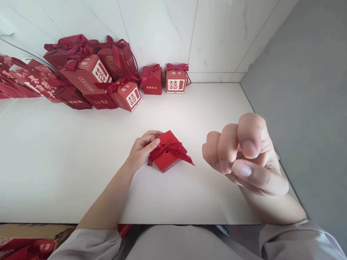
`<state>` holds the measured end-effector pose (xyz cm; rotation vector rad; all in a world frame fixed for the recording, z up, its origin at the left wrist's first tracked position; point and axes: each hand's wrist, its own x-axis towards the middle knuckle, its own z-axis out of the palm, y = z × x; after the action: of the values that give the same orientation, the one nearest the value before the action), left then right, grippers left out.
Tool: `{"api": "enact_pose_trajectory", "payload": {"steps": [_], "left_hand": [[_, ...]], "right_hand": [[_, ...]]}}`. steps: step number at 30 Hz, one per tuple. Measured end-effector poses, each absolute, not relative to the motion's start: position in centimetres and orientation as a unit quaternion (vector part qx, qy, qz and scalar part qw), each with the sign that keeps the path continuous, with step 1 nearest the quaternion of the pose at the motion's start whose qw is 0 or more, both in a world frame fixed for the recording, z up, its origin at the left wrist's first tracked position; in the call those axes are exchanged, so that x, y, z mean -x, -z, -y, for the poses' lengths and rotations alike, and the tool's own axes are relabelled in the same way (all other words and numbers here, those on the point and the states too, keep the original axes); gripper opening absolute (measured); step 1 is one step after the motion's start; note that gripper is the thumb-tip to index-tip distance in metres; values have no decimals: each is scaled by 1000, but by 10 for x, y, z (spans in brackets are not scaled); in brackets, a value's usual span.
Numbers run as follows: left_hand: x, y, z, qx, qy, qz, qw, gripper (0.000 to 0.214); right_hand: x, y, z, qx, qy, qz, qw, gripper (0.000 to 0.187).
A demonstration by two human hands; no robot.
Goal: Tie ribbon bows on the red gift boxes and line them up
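A small red gift box (165, 159) with a dark red ribbon bow (172, 148) across its top sits at the middle of the white table, turned at an angle. My left hand (143, 148) grips its left side, the thumb on top near the bow and the other fingers mostly behind it. One ribbon tail points out to the right, another hangs at the left. Raised close to the camera at the right, my right hand (246, 156) is closed, fingers curled in and thumb against them. Nothing shows in it, and it is apart from the box.
Two small boxed gifts, a red box (153, 81) and a pink-red box (176, 81), stand against the tiled wall (162, 23). Left of them is a stack of ribboned boxes (88, 75), then red bags (15, 77). A cardboard carton (35, 231) with red items lies below the table (71, 159).
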<state>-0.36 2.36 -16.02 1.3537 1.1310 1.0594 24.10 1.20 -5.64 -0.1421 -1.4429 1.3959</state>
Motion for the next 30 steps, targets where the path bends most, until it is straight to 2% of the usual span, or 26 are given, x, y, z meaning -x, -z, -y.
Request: {"api": "enact_pose_trajectory", "payload": {"steps": [16,30], "left_hand": [[4,160,-23,-565,-442,-465,518,43],[4,159,-23,-564,-440,-470,517,45]], "right_hand": [[-241,60,-13,43,-591,605,532,27],[-242,60,-12,39,-597,604,526,14]]}}
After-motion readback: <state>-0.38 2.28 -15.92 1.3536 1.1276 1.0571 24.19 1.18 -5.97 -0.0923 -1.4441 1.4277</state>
